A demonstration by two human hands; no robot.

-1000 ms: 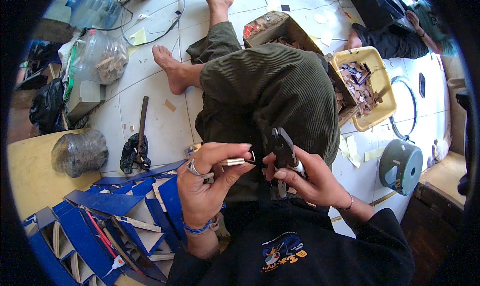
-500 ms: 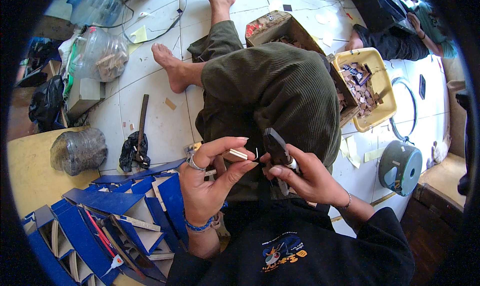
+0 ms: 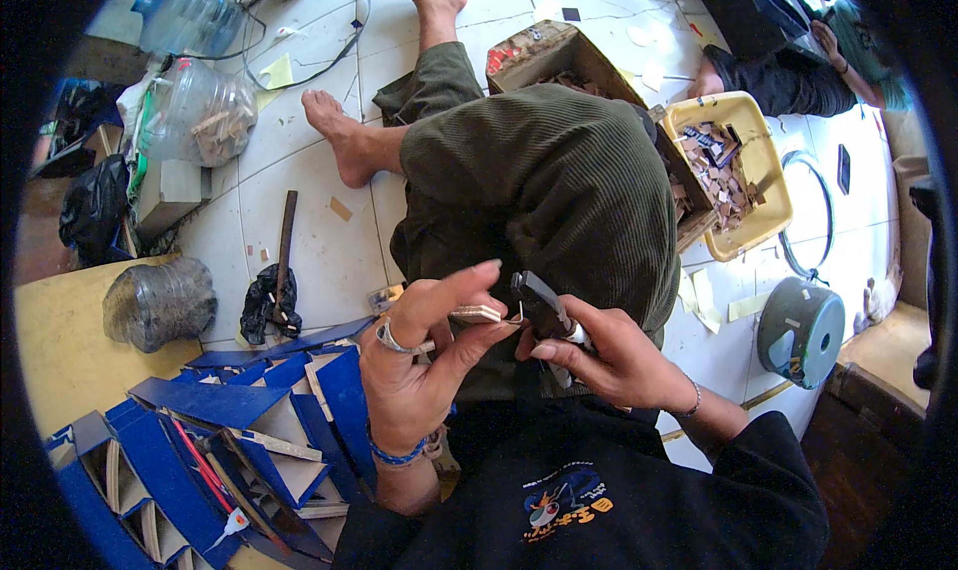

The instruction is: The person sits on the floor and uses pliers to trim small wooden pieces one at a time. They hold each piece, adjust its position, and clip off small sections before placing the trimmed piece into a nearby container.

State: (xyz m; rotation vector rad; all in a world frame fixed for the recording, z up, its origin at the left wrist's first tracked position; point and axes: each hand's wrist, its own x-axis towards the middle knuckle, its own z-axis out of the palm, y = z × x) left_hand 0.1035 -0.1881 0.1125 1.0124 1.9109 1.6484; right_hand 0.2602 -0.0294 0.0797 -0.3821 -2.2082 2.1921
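Between the fingers of my left hand point(image 3: 411, 355) is a small pale wooden piece point(image 3: 477, 313), held over my lap. A thin bent wire point(image 3: 520, 311) stands at its right end, close to my thumb tip. My right hand point(image 3: 611, 360) is closed round a pair of pliers point(image 3: 540, 304) with black jaws and a pale part near the grip. The jaws are just right of the wire; whether they touch it I cannot tell. My left index finger is raised above the wooden piece. Part of the pliers' handles is hidden by my fingers.
Blue panels with wooden ribs point(image 3: 215, 400) lie at my lower left, beside a yellow board point(image 3: 65, 320). A wooden box point(image 3: 514, 56) and a yellow tub point(image 3: 778, 186) of small scraps stand beyond my right knee. Farther right are a green-grey container point(image 3: 798, 335) and another person's leg point(image 3: 778, 83).
The pliers have shifted slightly left and down, nearer the bent wire. My left index finger has lifted, and the wooden piece has tilted a little.
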